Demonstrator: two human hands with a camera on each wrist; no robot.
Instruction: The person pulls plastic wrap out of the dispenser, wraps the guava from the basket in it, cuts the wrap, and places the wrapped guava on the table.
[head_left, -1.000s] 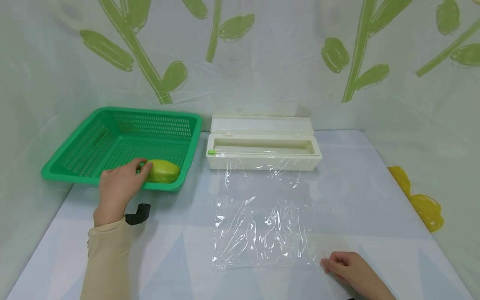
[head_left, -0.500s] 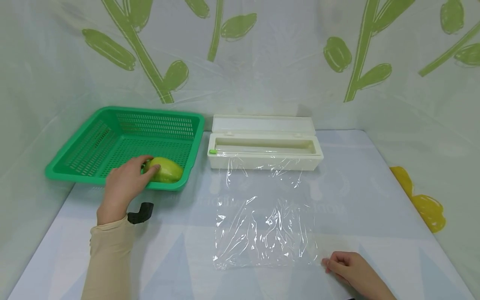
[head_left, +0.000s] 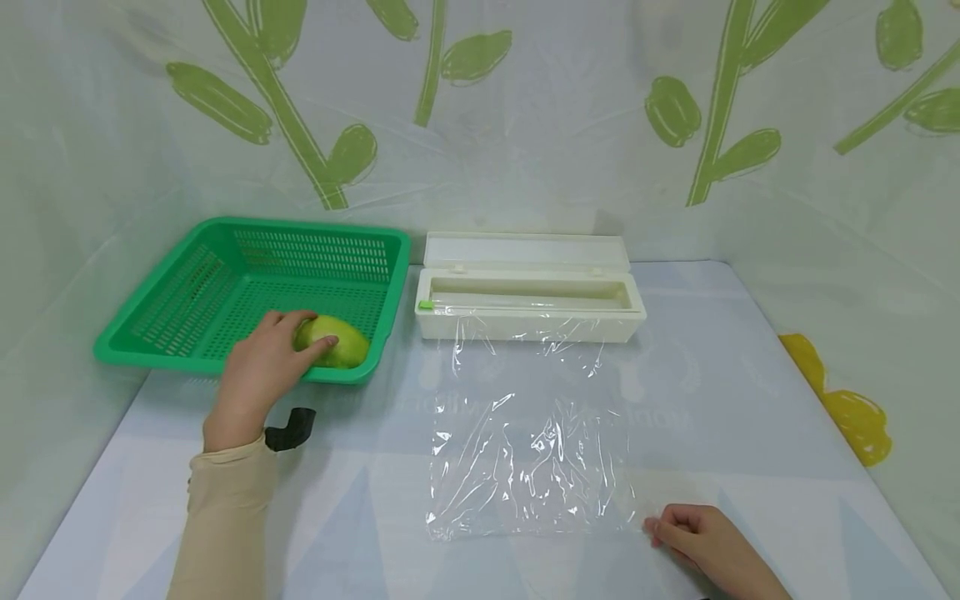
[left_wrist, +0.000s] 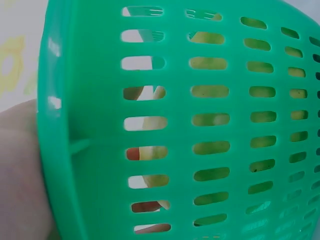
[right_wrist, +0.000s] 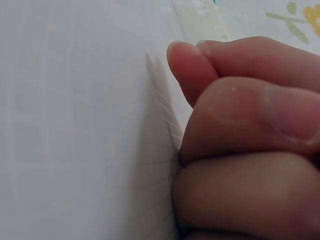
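Observation:
In the head view, a yellow-green mango (head_left: 341, 343) lies in the near right corner of a green plastic basket (head_left: 401, 283). My left hand (head_left: 266, 362) reaches over the basket's near rim and grips the fruit, thumb on its near side. Through the basket's slots, the left wrist view gives glimpses of the mango (left_wrist: 210, 91) and fingers. A sheet of clear plastic wrap (head_left: 525, 450) lies pulled out toward me from a white wrap dispenser (head_left: 525, 327). My right hand (head_left: 708, 537), fingers curled, pinches at the sheet's near right corner; the film there is barely visible.
The dispenser's lid (head_left: 525, 250) stands raised at the back, and a green slider (head_left: 426, 306) sits at its left end. A black bracket-like piece (head_left: 291, 429) shows beside my left wrist. A leaf-patterned cover (head_left: 562, 125) rises behind the table.
My left hand has shifted slightly right and spread farther over the mango, which has turned and tilted a little in the basket. My right hand and the plastic wrap stay in place.

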